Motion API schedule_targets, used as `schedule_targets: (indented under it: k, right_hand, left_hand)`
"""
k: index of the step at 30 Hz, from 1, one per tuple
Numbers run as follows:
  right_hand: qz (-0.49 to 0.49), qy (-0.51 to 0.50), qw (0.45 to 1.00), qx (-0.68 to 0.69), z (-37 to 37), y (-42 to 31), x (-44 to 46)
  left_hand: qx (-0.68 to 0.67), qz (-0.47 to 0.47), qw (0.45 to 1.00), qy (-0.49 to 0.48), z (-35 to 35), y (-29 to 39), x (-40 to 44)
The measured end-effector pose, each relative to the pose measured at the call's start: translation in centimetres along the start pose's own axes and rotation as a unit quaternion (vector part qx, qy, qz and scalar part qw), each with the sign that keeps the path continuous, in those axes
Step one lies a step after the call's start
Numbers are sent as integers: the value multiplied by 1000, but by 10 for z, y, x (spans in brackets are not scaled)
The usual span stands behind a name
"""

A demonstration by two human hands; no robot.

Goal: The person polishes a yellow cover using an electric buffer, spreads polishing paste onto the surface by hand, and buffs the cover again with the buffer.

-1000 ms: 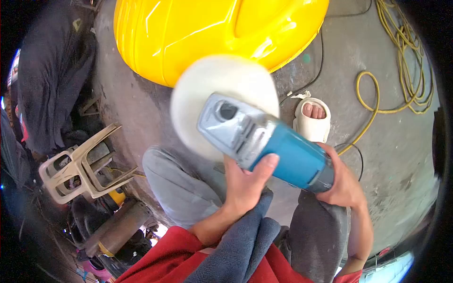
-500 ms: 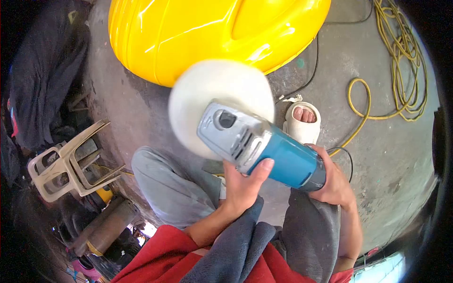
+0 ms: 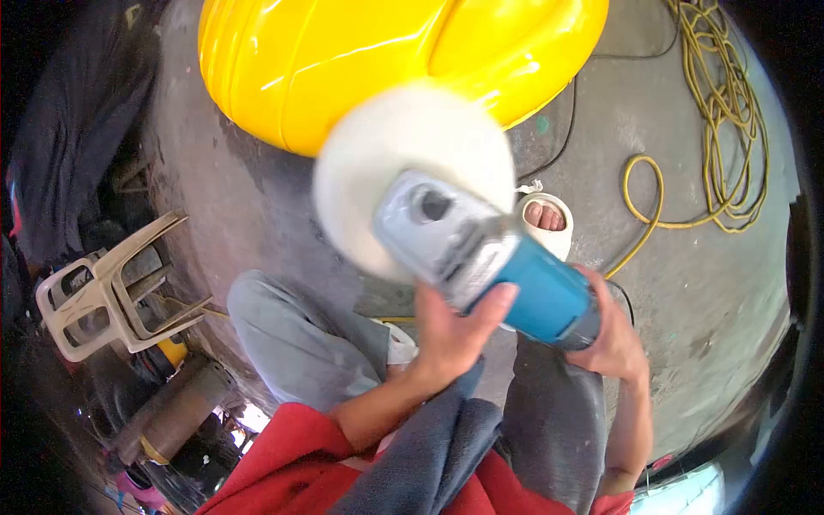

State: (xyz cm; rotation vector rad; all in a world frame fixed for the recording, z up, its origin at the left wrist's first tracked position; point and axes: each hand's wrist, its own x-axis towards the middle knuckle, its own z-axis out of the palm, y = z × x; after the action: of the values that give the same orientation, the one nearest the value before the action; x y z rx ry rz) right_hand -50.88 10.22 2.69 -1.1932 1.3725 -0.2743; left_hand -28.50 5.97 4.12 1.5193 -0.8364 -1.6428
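Note:
A blue electric polisher (image 3: 545,292) with a grey metal head is held in front of my knees. Its round white polishing pad (image 3: 360,163) looks blurred and overlaps the lower edge of a glossy yellow moulded shell (image 3: 343,51) in view. Whether pad and shell touch, I cannot tell. My left hand (image 3: 459,335) grips the body just behind the metal head, thumb on top. Around the rear end of the tool, my right hand (image 3: 614,339) is wrapped, some of its fingers hidden underneath.
Coiled yellow cable (image 3: 721,129) lies on the grey floor (image 3: 687,343) at the right, with a dark cord (image 3: 573,129) near the shell. A beige plastic stool (image 3: 103,300) lies tipped over at the left, close to a dark cylinder (image 3: 172,408). Dark cloth (image 3: 77,129) hangs behind.
The polisher has shifted a little to the right in view, with both hands still around it. The stool and floor items appear slightly further left as the view moves.

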Motion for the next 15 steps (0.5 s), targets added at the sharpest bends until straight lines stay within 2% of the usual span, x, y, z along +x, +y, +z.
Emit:
schedule_targets:
  k: [1, 3, 5, 6, 10, 12, 14, 15]
  right_hand:
    - [-1, -2, 1000, -2, 5, -7, 10]
    - [-9, -70, 997, -19, 14, -21, 28]
    - [-39, -77, 996, -32, 30, -26, 47]
    - [-66, -83, 993, -43, 36, -29, 54]
    - [-64, -89, 992, -58, 51, -48, 66]
    - [-50, -78, 994, -53, 44, -56, 58]
    - [-35, -66, 996, -51, 36, -61, 43]
    - [-27, -29, 998, -40, 32, -61, 35]
  left_hand:
    - [7, -24, 999, 45, -11, 1, -6]
    - [-3, -26, 988, 151, -30, -6, -15]
    - [44, -7, 985, 167, -71, -29, -19]
    - [42, -5, 985, 169, -87, -36, -17]
    - [-27, 9, 983, 180, -107, -37, -11]
    - [-39, 8, 983, 181, -103, -29, -7]
    - [-3, 73, 988, 134, -76, -4, 2]
    - [9, 79, 991, 107, -62, 13, 10]
